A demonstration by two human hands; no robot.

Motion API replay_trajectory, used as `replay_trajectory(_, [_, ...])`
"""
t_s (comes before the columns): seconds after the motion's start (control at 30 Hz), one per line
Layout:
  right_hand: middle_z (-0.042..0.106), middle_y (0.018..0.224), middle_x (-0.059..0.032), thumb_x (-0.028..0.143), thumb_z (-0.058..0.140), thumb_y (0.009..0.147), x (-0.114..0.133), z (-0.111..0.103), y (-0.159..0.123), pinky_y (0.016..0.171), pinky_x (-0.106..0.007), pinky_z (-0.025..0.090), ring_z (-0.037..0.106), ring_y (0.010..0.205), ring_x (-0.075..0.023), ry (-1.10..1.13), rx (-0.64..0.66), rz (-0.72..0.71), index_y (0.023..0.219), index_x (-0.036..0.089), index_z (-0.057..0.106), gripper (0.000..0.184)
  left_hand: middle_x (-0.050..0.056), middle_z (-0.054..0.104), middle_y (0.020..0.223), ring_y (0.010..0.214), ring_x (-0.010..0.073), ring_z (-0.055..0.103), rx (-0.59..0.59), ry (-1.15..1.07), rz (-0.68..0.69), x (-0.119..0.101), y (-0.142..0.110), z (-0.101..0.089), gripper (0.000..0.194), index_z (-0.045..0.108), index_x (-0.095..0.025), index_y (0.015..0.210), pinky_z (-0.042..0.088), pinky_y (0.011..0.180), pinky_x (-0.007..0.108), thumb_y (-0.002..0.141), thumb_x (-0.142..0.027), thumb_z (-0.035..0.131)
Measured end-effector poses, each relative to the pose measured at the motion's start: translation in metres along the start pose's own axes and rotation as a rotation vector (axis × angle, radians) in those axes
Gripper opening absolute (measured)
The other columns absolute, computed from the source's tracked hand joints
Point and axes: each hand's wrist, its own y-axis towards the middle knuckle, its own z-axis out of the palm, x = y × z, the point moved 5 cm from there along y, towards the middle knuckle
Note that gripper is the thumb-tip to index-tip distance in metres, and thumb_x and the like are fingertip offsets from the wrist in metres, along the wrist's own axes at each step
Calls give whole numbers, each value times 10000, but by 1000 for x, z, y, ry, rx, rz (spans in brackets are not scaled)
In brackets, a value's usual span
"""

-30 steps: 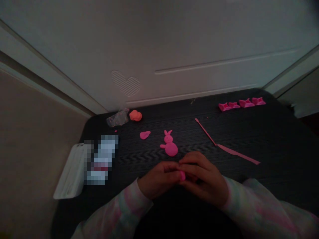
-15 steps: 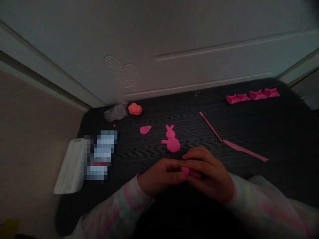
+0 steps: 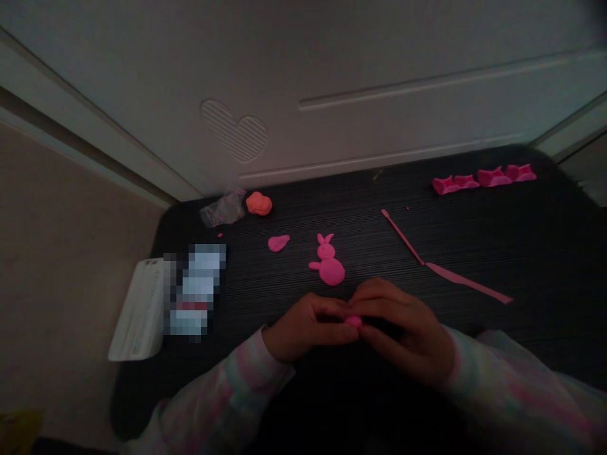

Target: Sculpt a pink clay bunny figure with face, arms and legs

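Note:
Between my fingertips is a small piece of pink modelling clay (image 3: 353,323), pinched from both sides. My left hand (image 3: 313,325) grips it with thumb and forefinger, and my right hand (image 3: 403,328) closes on it from the other side. Part of the clay is hidden by the fingers. Just beyond the hands, a flat pink clay rabbit (image 3: 331,270) lies on the dark table, with two ears, a round head, a round body and one arm on its left side. Left of the rabbit lies a flattened pink clay piece (image 3: 278,243).
An orange clay lump (image 3: 259,203) sits by a clear plastic wrapper (image 3: 224,209) at the back left. A blurred-out device (image 3: 196,291) lies beside a white packet (image 3: 140,309). Two pink modelling tools (image 3: 469,282) lie right, below pink moulded cups (image 3: 493,177). A white panel borders the table's back.
My fingers have shifted around the pink clay piece, and the right fingers now sit closer over it. The whole view has moved slightly; the things on the table lie as before.

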Motion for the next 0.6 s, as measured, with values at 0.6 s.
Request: replay_trajectory(0.6, [572,851,-65,98,538,732,-2,7,-2,660,-281,488,542,794,-147,-273,-6,-88,968,166,531,245,4,648,736,726,104,555,-46,-13,-12,2,1,-1,99,678,-141,740,402,728,222,685,-205,625])
